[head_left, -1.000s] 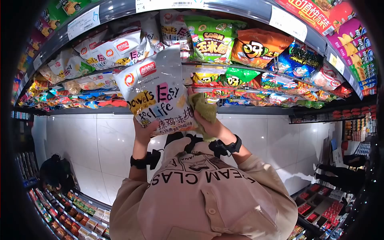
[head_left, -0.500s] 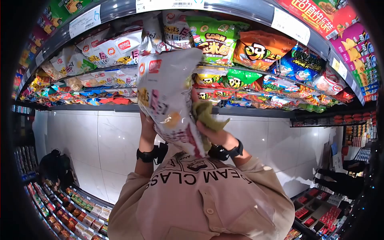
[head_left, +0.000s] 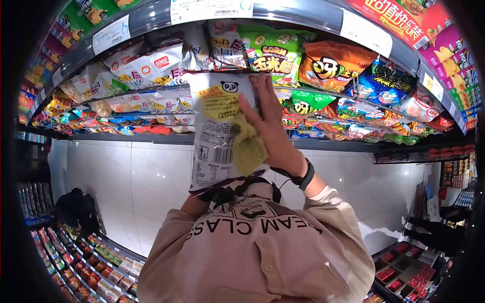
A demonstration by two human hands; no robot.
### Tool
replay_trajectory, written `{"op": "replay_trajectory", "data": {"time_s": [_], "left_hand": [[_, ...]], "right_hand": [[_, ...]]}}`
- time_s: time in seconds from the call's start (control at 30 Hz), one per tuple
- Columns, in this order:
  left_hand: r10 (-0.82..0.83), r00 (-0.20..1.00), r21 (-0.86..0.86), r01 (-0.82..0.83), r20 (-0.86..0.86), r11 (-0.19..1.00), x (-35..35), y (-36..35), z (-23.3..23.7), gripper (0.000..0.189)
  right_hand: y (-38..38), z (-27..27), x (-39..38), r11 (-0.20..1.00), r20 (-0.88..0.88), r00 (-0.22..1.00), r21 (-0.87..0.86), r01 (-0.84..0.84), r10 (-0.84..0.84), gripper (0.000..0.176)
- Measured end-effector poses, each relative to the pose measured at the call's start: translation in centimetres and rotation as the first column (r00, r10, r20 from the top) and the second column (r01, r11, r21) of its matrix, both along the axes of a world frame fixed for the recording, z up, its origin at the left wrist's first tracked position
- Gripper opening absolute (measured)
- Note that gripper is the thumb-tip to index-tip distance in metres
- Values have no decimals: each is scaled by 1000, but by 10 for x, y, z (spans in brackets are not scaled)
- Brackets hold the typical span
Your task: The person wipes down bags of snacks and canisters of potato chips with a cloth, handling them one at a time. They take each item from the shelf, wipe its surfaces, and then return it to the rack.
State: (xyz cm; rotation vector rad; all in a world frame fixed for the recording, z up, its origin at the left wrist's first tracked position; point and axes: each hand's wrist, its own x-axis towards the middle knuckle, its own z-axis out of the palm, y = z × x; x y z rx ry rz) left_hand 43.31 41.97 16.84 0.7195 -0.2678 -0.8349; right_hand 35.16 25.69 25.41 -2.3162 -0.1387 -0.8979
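I hold a large white snack bag (head_left: pixel 217 126) up in front of the shelves, its back side with a barcode and a yellow label facing me. My right hand (head_left: pixel 275 131) lies flat on that back side, fingers stretched upward, pressing a green cloth (head_left: pixel 248 149) against it. My left hand is hidden behind the bag; only its forearm (head_left: pixel 194 204) shows under the bag's lower edge, so the hand seems to hold the bag from behind.
Shelves packed with snack bags (head_left: pixel 328 65) fill the space ahead, with price labels on the top rail (head_left: pixel 212 7). A crouching person (head_left: pixel 76 212) is at the left and another person (head_left: pixel 429 227) at the right. Low shelves (head_left: pixel 91 262) line the white-tiled aisle.
The bag has turned from its printed front to its back side. My right hand with the cloth has moved from the bag's edge onto its back, higher up.
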Motion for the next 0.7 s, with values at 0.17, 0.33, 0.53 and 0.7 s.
{"op": "replay_trajectory", "data": {"time_s": [0.17, 0.33, 0.53, 0.7], "left_hand": [[71, 997, -90, -72, -12, 993, -11, -25, 6, 58], [81, 997, -107, -82, -9, 991, -19, -38, 10, 56], [4, 1000, -80, -3, 10, 997, -21, -42, 13, 54], [-400, 917, 4, 400, 3, 917, -1, -30, 26, 52]], "right_hand": [[15, -8, -15, 925, -95, 992, -363, -108, 78, 64], [30, -17, -28, 905, -138, 967, -346, -249, 214, 62], [-13, 22, -21, 973, -16, 996, -214, 88, -93, 60], [-22, 22, -41, 989, -1, 998, -139, 58, -58, 56]]}}
